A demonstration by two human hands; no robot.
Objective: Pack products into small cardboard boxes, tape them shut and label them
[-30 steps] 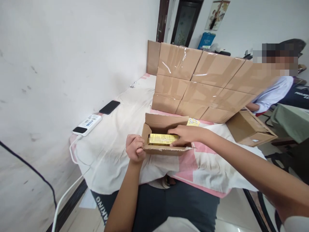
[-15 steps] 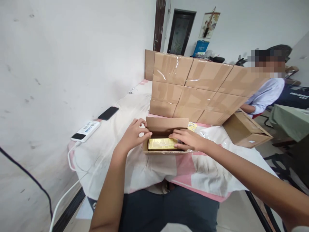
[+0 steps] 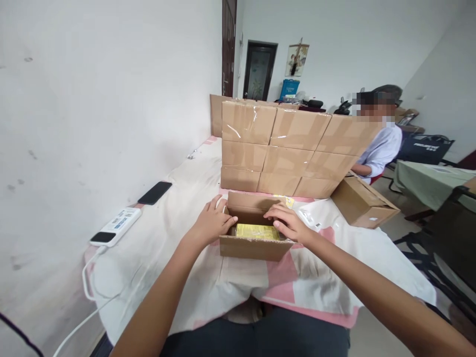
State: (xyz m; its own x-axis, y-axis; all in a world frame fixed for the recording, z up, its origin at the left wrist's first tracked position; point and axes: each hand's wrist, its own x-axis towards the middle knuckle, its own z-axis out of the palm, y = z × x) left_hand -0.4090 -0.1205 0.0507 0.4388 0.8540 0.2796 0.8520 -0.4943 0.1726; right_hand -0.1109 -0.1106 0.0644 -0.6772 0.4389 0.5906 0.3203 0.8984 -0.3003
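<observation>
Left grip point(image 3: 213, 221) touches an open, rough-edged brown carton point(image 3: 255, 249).

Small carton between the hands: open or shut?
Open. The carton's back flap stands up, and a yellow box shows inside through the uncovered top.

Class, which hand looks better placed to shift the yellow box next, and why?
Probably the right hand: it reaches over the carton, by the right end of the yellow box, while the left hand is at the carton's left edge.
</observation>
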